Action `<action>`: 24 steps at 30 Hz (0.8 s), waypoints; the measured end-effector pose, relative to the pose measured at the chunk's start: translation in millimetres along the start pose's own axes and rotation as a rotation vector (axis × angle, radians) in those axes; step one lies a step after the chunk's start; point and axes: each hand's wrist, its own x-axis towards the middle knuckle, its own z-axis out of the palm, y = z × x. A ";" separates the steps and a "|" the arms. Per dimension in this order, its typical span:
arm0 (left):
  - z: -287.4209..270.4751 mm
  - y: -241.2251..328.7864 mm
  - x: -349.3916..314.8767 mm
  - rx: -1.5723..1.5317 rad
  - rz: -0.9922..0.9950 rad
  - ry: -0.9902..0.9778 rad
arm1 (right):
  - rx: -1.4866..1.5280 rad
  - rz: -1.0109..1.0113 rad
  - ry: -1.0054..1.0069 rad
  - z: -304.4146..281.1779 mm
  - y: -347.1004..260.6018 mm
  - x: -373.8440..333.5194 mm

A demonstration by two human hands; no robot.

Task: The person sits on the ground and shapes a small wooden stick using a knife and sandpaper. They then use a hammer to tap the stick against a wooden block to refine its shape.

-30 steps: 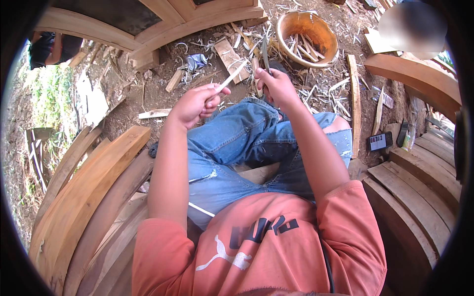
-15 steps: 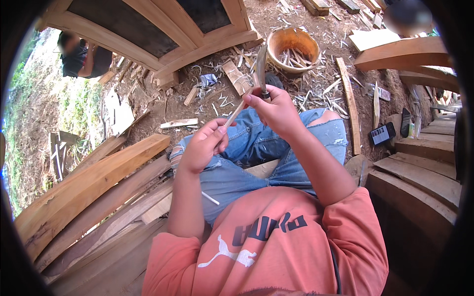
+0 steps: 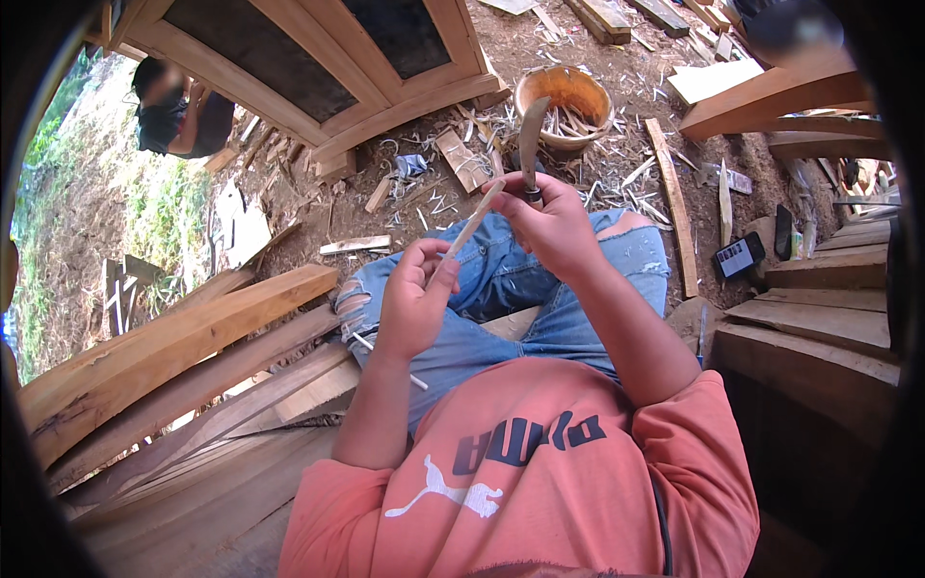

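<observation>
The left hand [image 3: 416,297] was raised above the left thigh, its forearm angled up and slightly rightward from a bent elbow beside the orange-red T-shirt [image 3: 520,453]. Its fingers were curled, and thumb and fingers pinched the lower end of a slim, pale wooden stick [image 3: 474,225]. The stick slanted up and to the right across the gap between the hands, above the blue jeans [image 3: 491,265], its upper end at the right thumb; whether that thumb pressed on it could not be told.

The right hand [image 3: 551,229] was held a little farther forward, the forearm running up and leftward from the elbow, the wrist almost straight and the back of the hand partly turned upward. Its fingers were closed around the handle of a curved-bladed knife [image 3: 529,144], whose blade stood up beyond the knuckles, its tip overlapping the view of an orange-brown bucket [image 3: 595,89] with wood scraps inside. The blade and the stick appeared apart.

A second thin, whitish stick [image 3: 417,381] lay over the left thigh, passing behind the left forearm. Pale shavings [image 3: 602,180] littered the dirt ahead.
</observation>
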 end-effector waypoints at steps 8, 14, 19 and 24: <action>-17.5 -11.3 -13.6 0.465 0.038 -0.023 | -0.255 -0.029 -0.024 -25.6 21.1 0.3; -72.2 -44.5 -46.2 0.861 0.034 0.137 | -0.797 -0.251 0.621 -122.7 31.5 4.8; -100.5 -68.7 -77.9 1.008 0.029 0.283 | -0.587 -0.182 0.488 -171.3 69.4 -10.7; -101.4 -83.6 -98.2 1.110 -0.048 0.396 | -0.713 0.081 0.351 -148.0 106.5 -38.9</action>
